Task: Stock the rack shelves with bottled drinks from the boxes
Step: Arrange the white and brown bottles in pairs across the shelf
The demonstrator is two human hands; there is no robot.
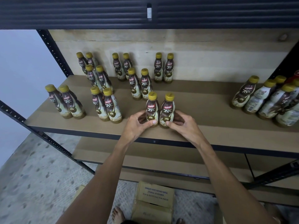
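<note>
Two Kopiko 78°C bottles point(152, 109) gripped by left hand point(137, 125), right hand point(185, 125)

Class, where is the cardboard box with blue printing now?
In the head view, the cardboard box lies on the floor at bottom centre, in front of the rack, right of a bare foot.

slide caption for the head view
Left hand grips the left bottle, right hand the right bottle, side by side on the shelf.

I read KOPIKO 78°C on the bottles point(167, 110). The cardboard box point(153, 199) reads, upside down to me, STORE IN A COOL & DRY PLACE.
</note>
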